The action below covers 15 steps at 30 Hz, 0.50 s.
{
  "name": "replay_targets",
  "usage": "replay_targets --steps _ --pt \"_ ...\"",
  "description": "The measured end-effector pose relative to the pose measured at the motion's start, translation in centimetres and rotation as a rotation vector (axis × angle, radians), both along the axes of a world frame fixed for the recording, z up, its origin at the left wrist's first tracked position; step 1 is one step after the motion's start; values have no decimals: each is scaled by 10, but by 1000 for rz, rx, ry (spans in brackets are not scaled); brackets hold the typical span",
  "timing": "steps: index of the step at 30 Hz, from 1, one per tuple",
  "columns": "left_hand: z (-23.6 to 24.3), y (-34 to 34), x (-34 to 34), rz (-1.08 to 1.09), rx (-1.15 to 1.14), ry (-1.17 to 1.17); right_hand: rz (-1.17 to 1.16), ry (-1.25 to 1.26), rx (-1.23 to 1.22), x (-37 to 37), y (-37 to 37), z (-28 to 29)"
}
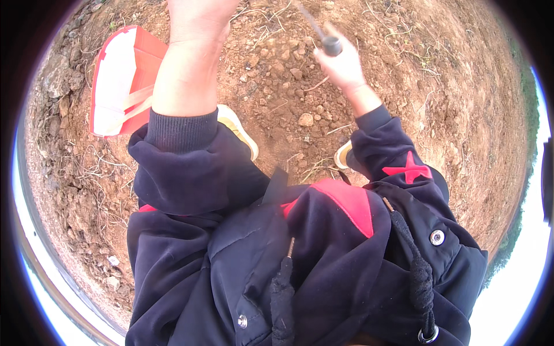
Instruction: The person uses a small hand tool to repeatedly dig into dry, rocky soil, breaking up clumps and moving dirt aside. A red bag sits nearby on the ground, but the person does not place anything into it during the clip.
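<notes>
My left hand (198,18) reaches up past the top edge; its fingers are out of sight. Right of it, my right hand (340,68) grips a tool (331,46) by its dark cylindrical handle, a thin metal part pointing up and to the left, blurred at the top. Bare reddish-brown soil (291,86) with small stones and dry strands lies beneath both hands.
A red and white bag (109,86) with straps lies on the soil at the left. My light-soled shoes (245,134) show beside my forearms. A stone (305,120) sits between them. Green growth (528,104) lines the far right rim.
</notes>
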<state>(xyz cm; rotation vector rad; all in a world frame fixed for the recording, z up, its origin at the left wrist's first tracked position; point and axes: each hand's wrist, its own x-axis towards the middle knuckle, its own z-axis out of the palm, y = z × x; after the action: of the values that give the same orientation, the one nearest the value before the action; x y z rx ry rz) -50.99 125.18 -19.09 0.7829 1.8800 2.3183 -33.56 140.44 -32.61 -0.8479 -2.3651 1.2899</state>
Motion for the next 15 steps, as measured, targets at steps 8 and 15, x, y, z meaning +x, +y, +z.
replay_targets --steps 8,15 --pt "2 -13 14 -69 114 -132 29 797 176 -28 37 55" --pt "7 -17 18 -51 64 -36 -23 -707 -203 66 -13 -116"
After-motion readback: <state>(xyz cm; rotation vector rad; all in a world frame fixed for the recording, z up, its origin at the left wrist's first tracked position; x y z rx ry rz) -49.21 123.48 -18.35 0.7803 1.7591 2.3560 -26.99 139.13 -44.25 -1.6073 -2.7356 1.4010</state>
